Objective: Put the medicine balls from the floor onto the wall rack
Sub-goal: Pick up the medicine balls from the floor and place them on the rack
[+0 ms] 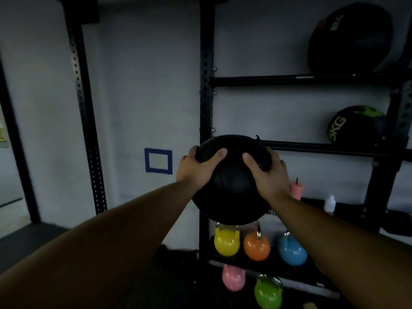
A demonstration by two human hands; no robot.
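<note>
I have my left hand (196, 168) and right hand (267, 172) clamped on a black medicine ball (231, 181). Fingers wrap its sides. It's raised before the wall rack (312, 80).

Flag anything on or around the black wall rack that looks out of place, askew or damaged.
Nothing looks damaged or spilled. One oddity: a pink tumbler with a straw and a small white bottle sit on the black wall rack among gym gear. Both hands hold the plain black medicine ball.

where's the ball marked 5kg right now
In the head view, the 5kg ball rests at the right end of the rack's middle rail, below the larger black ball.
</note>
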